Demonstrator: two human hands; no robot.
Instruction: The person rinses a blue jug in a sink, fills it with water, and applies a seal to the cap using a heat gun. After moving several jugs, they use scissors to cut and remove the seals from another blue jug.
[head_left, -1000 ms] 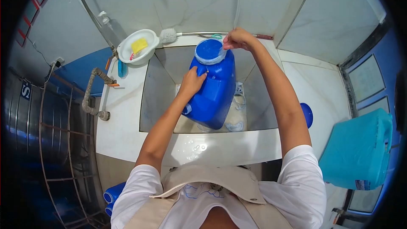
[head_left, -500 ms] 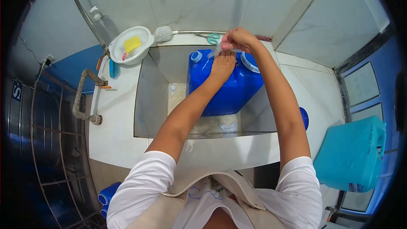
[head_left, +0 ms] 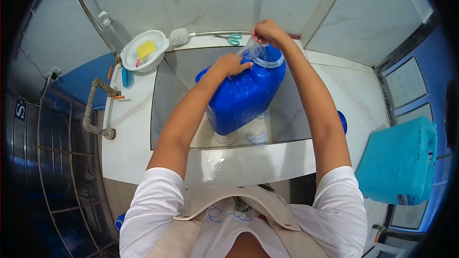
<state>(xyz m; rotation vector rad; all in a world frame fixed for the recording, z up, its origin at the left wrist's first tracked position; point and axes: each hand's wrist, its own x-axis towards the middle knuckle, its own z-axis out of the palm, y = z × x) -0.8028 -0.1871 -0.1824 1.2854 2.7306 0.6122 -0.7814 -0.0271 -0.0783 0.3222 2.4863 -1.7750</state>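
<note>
A large blue plastic jug [head_left: 246, 98] stands tilted in the sink, its wide round mouth [head_left: 269, 59] uncapped and facing up to the right. My left hand [head_left: 232, 65] is closed at the top of the jug, around its handle. Above the mouth, my right hand [head_left: 267, 32] has its fingers bent together; whatever they hold, if anything, is hidden. A thin clear line, water or a tube, comes down from above to this hand. Water [head_left: 249, 50] sprays between both hands over the jug's top. My left wrist hides the jug's smaller spout.
Around the sink [head_left: 167, 98] runs a white counter [head_left: 126, 148]. A white basin [head_left: 158, 52] holds a yellow sponge [head_left: 146, 49]. Behind lie a round brush [head_left: 180, 37] and green-handled scissors [head_left: 234, 39]. A turquoise jug [head_left: 397, 162] stands at right, pipes [head_left: 91, 110] at left.
The blue jug has been turned and tipped, its base swinging left and its mouth moving up and left. My left hand has shifted left with it. More water splashes at its top.
</note>
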